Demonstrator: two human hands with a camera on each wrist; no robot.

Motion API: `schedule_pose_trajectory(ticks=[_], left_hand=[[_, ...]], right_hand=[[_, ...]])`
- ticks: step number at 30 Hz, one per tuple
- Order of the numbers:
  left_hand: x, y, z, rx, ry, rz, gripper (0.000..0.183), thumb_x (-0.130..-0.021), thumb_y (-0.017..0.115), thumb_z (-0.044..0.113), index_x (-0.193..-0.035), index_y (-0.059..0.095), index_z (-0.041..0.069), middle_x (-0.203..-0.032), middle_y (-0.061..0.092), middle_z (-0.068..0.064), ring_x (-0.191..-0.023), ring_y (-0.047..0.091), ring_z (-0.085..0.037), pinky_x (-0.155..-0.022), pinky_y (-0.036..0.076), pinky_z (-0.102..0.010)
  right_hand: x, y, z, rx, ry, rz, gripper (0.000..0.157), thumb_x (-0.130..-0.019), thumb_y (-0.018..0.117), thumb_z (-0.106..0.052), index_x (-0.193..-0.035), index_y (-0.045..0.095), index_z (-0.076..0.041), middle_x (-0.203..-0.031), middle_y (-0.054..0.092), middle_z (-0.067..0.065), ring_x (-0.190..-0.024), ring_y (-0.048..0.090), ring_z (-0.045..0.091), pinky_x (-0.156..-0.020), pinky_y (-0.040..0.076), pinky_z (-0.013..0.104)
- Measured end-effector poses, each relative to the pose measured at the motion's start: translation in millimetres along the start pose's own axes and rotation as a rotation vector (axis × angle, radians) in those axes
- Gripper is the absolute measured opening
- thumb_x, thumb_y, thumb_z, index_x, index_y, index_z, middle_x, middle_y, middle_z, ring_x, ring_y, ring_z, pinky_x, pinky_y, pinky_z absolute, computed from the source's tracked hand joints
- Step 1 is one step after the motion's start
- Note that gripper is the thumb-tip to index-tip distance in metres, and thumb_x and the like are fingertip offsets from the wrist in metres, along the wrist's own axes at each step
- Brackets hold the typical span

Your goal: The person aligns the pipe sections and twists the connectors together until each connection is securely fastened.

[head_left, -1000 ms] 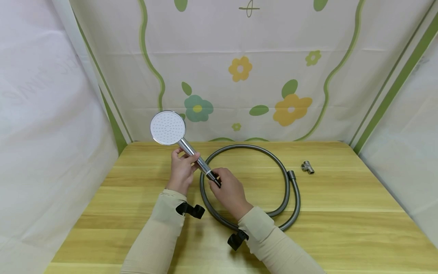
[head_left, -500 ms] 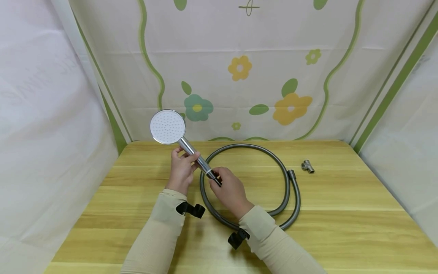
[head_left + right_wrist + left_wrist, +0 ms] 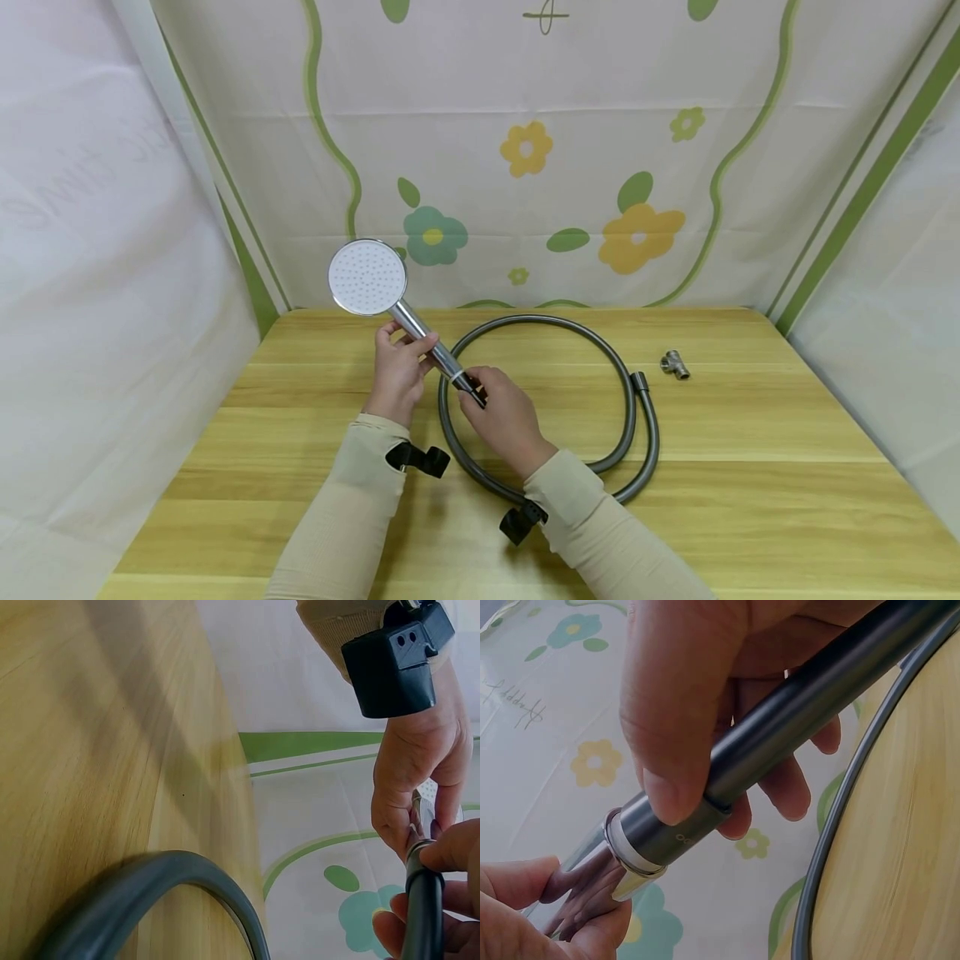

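Observation:
A chrome hand shower (image 3: pixel 367 277) is held above the table, its round white spray face toward the head camera and its handle sloping down to the right. My left hand (image 3: pixel 397 379) grips the handle between thumb and fingers. At the handle's lower end, my right hand (image 3: pixel 504 417) pinches the dark collar (image 3: pixel 664 829) of the shower hose (image 3: pixel 525 319), thumb on one side and fingers on the other. Collar and handle are in line, with a white ring (image 3: pixel 626 844) showing between them. Any thread inside is hidden.
The grey hose lies in a large loop on the wooden table (image 3: pixel 750 517). Its other end fitting (image 3: pixel 638 382) rests on the loop's right side. Farther right is a small metal tee fitting (image 3: pixel 675 365). A printed cloth wall (image 3: pixel 465 167) rises behind the table.

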State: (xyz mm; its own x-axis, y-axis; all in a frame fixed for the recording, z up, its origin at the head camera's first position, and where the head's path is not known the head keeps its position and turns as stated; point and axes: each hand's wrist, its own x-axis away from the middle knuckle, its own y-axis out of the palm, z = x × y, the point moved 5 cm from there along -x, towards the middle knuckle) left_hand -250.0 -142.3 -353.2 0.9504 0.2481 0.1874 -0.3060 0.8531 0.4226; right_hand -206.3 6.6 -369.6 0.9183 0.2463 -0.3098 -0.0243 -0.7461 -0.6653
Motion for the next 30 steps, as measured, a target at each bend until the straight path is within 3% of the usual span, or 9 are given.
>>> schedule_pose_trajectory(ticks=[30], left_hand=[[1.0, 0.3, -0.4, 0.012, 0.010, -0.001, 0.062, -0.089, 0.059, -0.010, -0.136, 0.025, 0.013, -0.108, 0.045, -0.007, -0.089, 0.055, -0.018, -0.077, 0.052, -0.028]], right_hand=[[-0.3, -0.6, 1.8, -0.055, 0.059, -0.073, 0.026, -0.097, 0.057, -0.024, -0.118, 0.066, -0.010, -0.095, 0.061, 0.002, -0.070, 0.053, 0.013, -0.055, 0.045, 0.027]])
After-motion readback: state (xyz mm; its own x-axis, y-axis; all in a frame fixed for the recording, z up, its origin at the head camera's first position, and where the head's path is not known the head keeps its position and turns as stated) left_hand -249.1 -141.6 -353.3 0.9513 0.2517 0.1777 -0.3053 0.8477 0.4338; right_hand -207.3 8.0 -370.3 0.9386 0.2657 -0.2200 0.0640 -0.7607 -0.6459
